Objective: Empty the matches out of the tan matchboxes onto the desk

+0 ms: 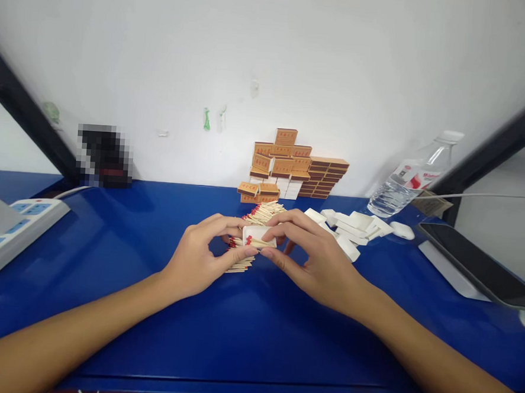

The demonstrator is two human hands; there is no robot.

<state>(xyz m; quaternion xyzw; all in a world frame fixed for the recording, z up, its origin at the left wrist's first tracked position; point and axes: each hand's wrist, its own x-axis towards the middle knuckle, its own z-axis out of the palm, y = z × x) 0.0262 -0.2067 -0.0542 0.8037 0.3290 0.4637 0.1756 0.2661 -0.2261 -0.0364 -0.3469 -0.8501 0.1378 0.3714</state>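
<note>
Between both hands is a white matchbox tray, tilted toward me, with several red-tipped matches lying along its near side. My left hand grips the tray's left end, thumb in front and fingers behind. My right hand closes on the right end, its thumb at the near edge and fingertips at the matches inside. Beneath and behind the tray lies a loose pile of matches, partly hidden by my hands. Right of it are several white matchbox trays in a heap.
Against the wall stand stacked matchboxes. A water bottle leans at the back right, near a black phone on the blue table. At the left edge sits a power strip. A pixelated dark object is at the back left.
</note>
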